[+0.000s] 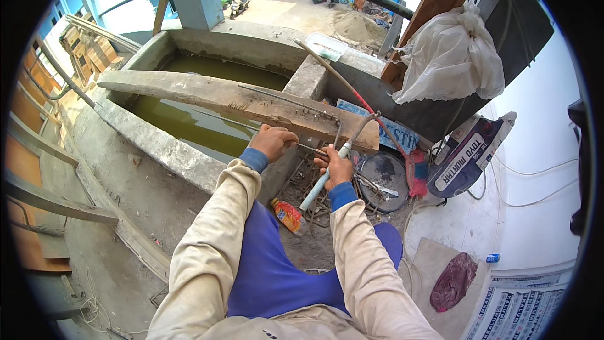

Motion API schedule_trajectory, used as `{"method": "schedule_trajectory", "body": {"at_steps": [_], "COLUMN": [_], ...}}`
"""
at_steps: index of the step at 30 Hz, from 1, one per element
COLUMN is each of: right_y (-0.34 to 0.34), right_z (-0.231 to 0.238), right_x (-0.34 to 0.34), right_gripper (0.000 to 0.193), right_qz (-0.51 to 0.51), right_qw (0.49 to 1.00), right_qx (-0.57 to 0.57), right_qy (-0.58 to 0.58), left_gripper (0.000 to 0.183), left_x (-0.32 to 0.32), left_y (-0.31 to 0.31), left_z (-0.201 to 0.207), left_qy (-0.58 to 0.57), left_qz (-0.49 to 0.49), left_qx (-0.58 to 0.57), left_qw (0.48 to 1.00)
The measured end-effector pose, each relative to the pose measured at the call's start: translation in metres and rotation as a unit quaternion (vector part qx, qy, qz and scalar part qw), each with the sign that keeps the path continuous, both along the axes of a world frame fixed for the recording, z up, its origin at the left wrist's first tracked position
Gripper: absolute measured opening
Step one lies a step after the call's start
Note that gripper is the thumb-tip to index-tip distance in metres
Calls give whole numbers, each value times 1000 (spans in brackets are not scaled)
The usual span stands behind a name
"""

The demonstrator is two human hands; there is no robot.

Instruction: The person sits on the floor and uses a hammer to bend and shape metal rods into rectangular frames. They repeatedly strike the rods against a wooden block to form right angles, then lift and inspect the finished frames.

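My left hand [274,143] is closed around a thin metal rod [306,147], which runs across to the fingers of my right hand [338,167]. That right hand is wrapped round a pale blue pipe handle [314,192] with a hooked metal bar [363,127] at its upper end. The hook rests by the right end of a thick wooden plank [207,96]. Small metal pins stick up from the plank near there, and a slim rod [277,96] lies along it. Whether my right fingers also grip the thin rod is hard to tell.
Under the plank is a concrete tank [163,140] of green water. Scrap rods and a round black pan [384,179] lie right of my knees, near an orange packet [287,215]. A white plastic bag [454,56] hangs at upper right above a dark blue sack [470,154].
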State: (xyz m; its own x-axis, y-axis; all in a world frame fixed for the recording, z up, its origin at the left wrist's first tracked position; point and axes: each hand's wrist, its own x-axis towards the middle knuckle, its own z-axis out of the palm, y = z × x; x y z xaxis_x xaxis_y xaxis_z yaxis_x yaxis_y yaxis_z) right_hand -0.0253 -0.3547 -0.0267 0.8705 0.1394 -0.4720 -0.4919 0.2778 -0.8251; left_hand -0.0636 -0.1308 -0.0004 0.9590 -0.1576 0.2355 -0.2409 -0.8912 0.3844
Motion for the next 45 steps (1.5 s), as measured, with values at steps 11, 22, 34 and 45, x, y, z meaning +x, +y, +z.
{"method": "schedule_trajectory", "body": {"at_steps": [11,22,34,45], "right_y": [-83,-148,-119,-75], "right_z": [31,23,37,13], "right_x": [-19,-2,-2,-46], "right_gripper": [37,36,43,44], "right_qz": [75,121,180,60], "right_qw": [951,798,923,950], "right_qx": [-235,-475,-297,-266], "right_qy": [-188,-350,-164,-151], "left_gripper": [24,30,30,36], "left_x": [-7,-5,-8,-3], "left_y": [-9,-24,-25,-22], "left_z": [9,5,-5,-10], "left_qy": [54,46,10,16], "left_qz": [33,72,73,65], "left_qx": [21,15,24,0], "left_qw": [998,996,997,998]}}
